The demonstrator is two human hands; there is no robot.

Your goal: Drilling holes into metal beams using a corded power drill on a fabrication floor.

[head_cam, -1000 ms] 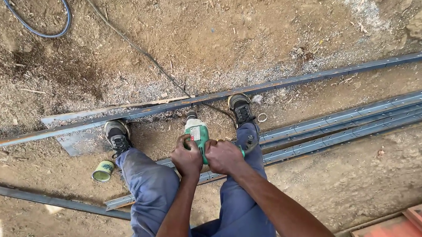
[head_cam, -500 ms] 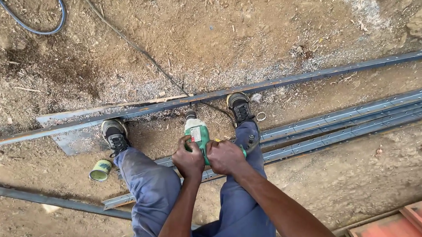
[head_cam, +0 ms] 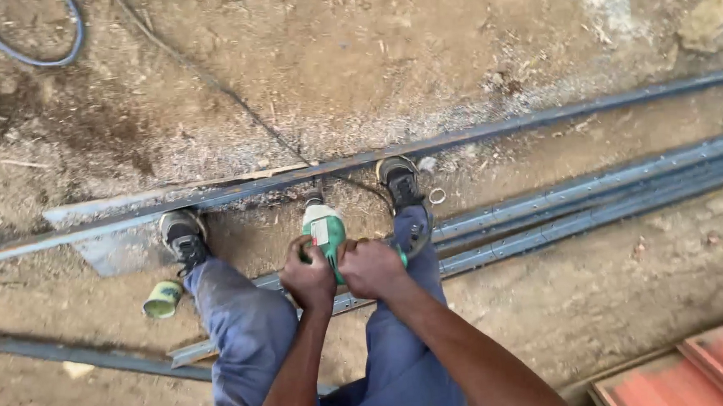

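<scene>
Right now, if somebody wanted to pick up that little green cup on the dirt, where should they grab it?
Probably around its round side wall, coming down from above. The little green cup lies tipped on the ground beside the left shoe, and nothing covers it. Both the left hand and right hand are busy gripping the green power tool.

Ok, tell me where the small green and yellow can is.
In the head view, the small green and yellow can lies on its side on the dirt, lower left, beside the person's left shoe.
</scene>
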